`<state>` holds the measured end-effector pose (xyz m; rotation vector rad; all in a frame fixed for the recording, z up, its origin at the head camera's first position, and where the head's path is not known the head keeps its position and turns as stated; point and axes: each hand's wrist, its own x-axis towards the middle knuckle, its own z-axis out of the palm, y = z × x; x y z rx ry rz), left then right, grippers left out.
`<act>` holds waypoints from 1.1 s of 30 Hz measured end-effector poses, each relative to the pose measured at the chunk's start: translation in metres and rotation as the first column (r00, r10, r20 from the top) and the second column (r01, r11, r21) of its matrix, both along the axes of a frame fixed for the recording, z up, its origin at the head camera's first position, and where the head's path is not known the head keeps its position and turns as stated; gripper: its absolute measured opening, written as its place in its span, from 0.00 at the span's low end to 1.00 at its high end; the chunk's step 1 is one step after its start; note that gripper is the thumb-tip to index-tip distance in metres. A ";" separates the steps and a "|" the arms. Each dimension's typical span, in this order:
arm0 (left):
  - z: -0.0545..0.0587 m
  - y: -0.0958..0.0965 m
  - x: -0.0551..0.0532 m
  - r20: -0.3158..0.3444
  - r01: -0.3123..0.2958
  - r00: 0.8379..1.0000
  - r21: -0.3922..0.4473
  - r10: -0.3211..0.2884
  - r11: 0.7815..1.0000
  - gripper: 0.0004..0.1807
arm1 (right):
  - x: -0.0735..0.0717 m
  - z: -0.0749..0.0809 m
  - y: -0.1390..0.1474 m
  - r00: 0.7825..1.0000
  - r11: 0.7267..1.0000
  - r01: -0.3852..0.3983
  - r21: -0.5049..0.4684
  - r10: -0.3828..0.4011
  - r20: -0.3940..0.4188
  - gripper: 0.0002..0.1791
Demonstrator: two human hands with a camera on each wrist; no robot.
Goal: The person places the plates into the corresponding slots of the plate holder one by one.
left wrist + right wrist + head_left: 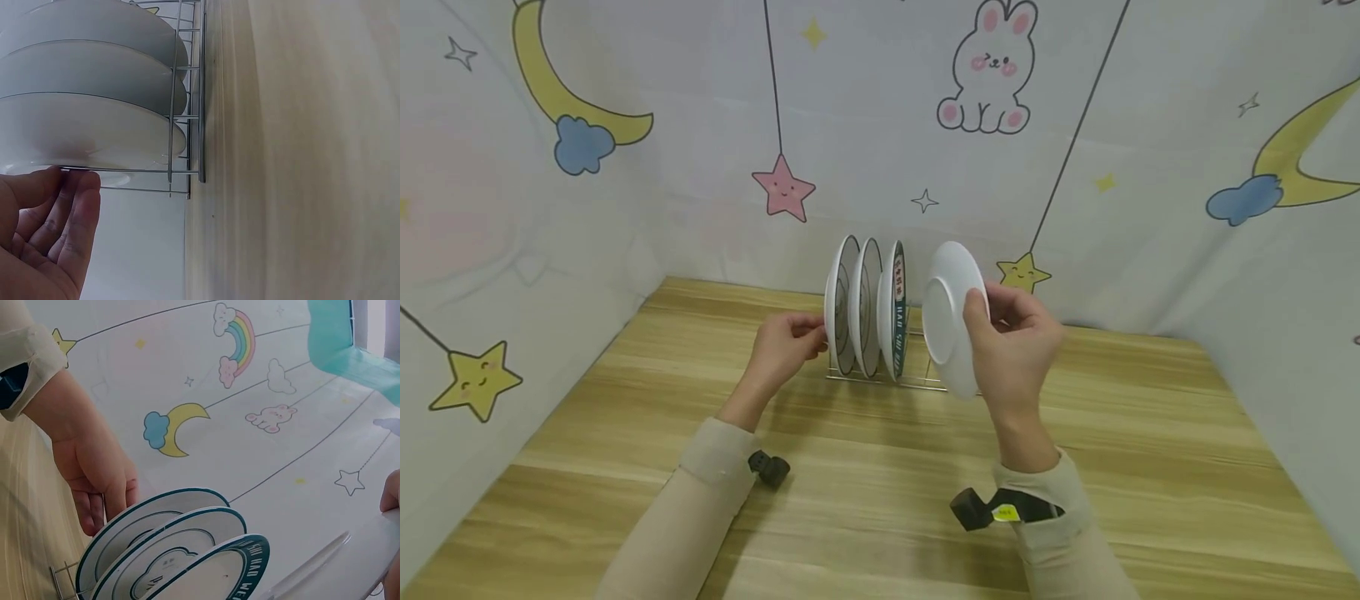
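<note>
My right hand [1018,354] holds a white plate [942,325] by its right edge, thumb on the plain underside, just right of the other plates. Three plates stand on edge in a wire dish rack [201,125]: a left one [835,312] and a middle one [862,317] with dark rims, and a right one [887,321] with a green lettered band. At the rack's left end, my left hand [781,350] pinches its wire between thumb and fingers, close beside the left plate. The held plate hides part of the rack's right side.
The rack stands on a wood-grain table [865,500], near the back. White cloth walls [880,108] printed with stars, moons and a rabbit enclose the table at the back and both sides.
</note>
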<state>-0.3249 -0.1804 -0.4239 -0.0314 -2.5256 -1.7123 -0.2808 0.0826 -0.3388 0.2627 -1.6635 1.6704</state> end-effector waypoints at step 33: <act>0.002 0.000 0.001 0.001 0.008 1.000 -0.010 -0.008 1.000 0.12 | -0.029 -0.047 -0.019 0.996 0.998 0.018 0.056 -0.023 0.084 0.09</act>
